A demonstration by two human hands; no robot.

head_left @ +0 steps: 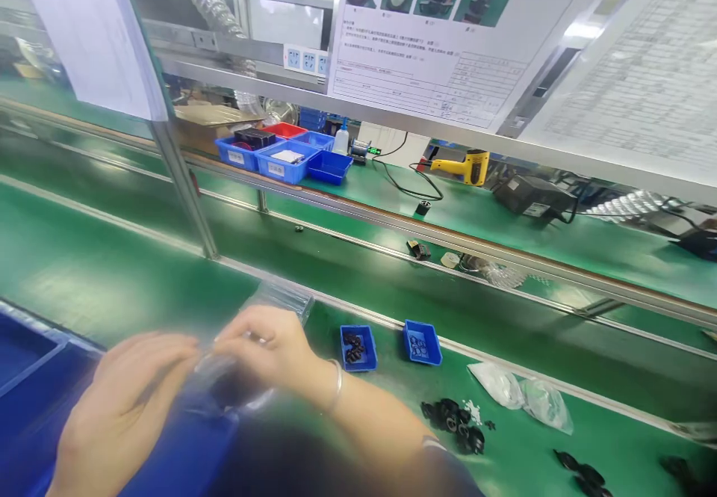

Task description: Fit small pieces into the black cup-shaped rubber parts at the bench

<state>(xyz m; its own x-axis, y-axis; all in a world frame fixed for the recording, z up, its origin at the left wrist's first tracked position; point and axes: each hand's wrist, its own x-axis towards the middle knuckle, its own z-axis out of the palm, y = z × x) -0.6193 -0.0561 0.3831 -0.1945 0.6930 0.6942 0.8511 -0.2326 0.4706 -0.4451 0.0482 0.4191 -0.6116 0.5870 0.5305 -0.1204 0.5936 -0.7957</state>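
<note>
My right hand [269, 347], with a silver bangle at the wrist, pinches the edge of a clear plastic bag [210, 389] in the lower left. Something dark shows in or behind the bag, too blurred to make out. My left hand [126, 400] is at the bag's left side, its fingers pressed together near the bag's top edge. Both hands are above a blue bin [184, 456]. Just beyond my right hand, more clear plastic packaging [280, 299] lies on the green bench.
Two small blue trays [358, 349] [423, 343] hold small dark parts. Black parts [456, 426], white bits [472, 411] and plastic bags [498, 385] lie to the right. A metal-edged shelf [358, 217] spans the bench, carrying blue bins [285, 164] and a yellow tool [473, 168].
</note>
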